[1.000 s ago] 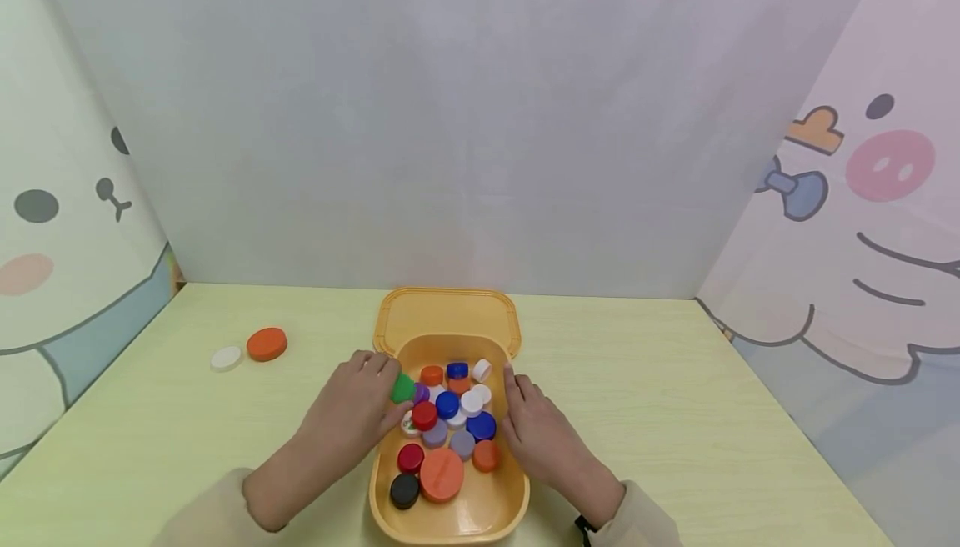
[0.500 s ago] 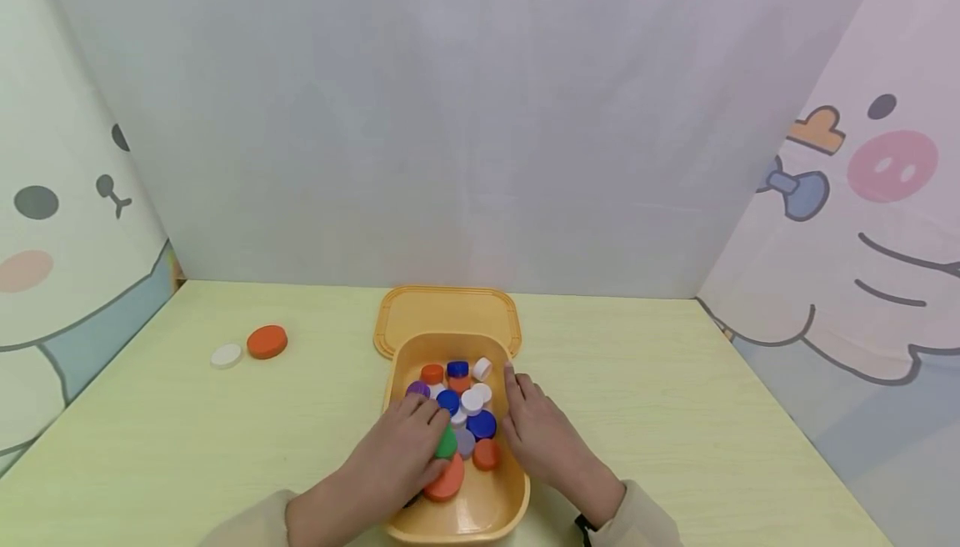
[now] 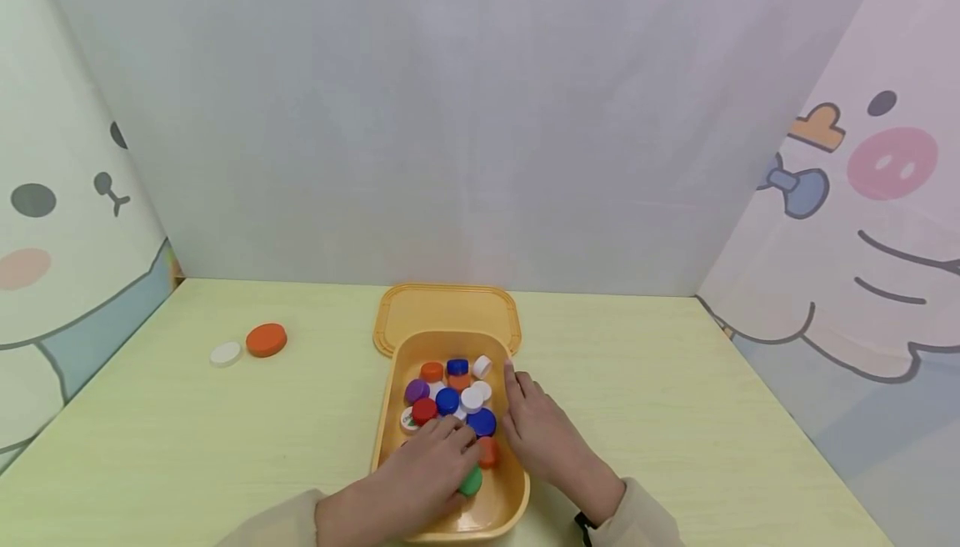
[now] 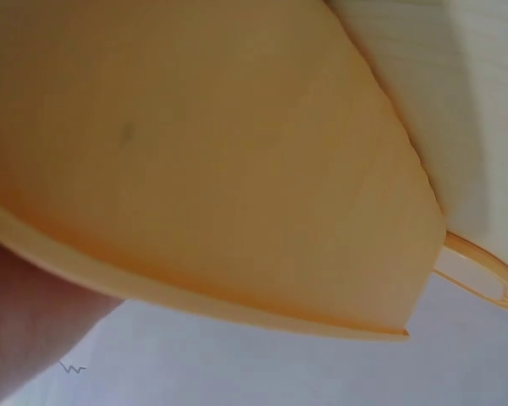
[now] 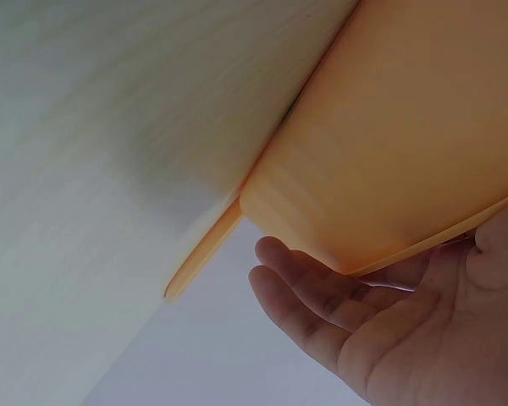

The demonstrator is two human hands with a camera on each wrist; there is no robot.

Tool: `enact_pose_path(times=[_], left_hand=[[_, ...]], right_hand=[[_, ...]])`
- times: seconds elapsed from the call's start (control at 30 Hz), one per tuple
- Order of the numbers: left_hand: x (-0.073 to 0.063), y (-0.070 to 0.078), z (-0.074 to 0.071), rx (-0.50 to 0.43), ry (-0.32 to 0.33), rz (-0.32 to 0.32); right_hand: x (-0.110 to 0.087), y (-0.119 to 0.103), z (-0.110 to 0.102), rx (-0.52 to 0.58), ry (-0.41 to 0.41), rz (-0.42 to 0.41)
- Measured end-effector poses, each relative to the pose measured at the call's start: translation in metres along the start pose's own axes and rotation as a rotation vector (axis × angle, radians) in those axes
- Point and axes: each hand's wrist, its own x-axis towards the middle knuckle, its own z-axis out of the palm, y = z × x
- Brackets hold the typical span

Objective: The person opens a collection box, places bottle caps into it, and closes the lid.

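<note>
An orange plastic box [image 3: 382, 439] holds many bottle caps of several colours. My left hand [image 3: 427, 472] reaches into its front part, a green bottle cap [image 3: 471, 481] between thumb and fingers. Beneath that hand, other caps are hidden. My right hand [image 3: 543, 434] grips the box's right wall, thumb on the inner side and fingers along the outside, as the right wrist view shows with the fingers [image 5: 300, 292] by the wall. Near the left hand lie an orange cap [image 3: 487, 452], a blue cap [image 3: 482, 422] and a red cap [image 3: 424, 411].
The box's orange lid [image 3: 450, 307] lies flat behind it. On the table's left side are a white cap [image 3: 226, 354] and a large orange cap [image 3: 266, 339]. A pale curtain [image 3: 480, 113] stands along the table's back edge.
My left hand has moved from the box's left wall across to its front right, carrying the green bottle cap. The orange cap beside it has tipped up. My right hand has stayed put.
</note>
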Motion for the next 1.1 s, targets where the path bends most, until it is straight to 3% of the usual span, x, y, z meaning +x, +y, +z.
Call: enact_pose_path(times=[0.1, 0.3, 0.6, 0.87, 1.1], left_hand=[[-0.0002, 0.0002, -0.0001, -0.014, -0.045, 0.04], [-0.0004, -0.0006, 0.0024, 0.017, -0.054, 0.1], [0.0, -0.0014, 0.0019, 0.033, -0.052, 0.111], [-0.0011, -0.0035, 0.0009, 0.033, -0.037, 0.106], [-0.0009, -0.0062, -0.0067, 0.009, -0.029, 0.028]], right_hand=[[0.0001, -0.0008, -0.0007, 0.002, -0.006, 0.005], [0.0, -0.0008, -0.0008, 0.01, -0.012, 0.012], [0.0005, -0.0007, -0.0008, -0.006, -0.01, 0.007], [0.0014, -0.001, -0.0009, -0.003, -0.011, 0.006], [0.0011, -0.0004, -0.0002, 0.003, -0.017, 0.012]])
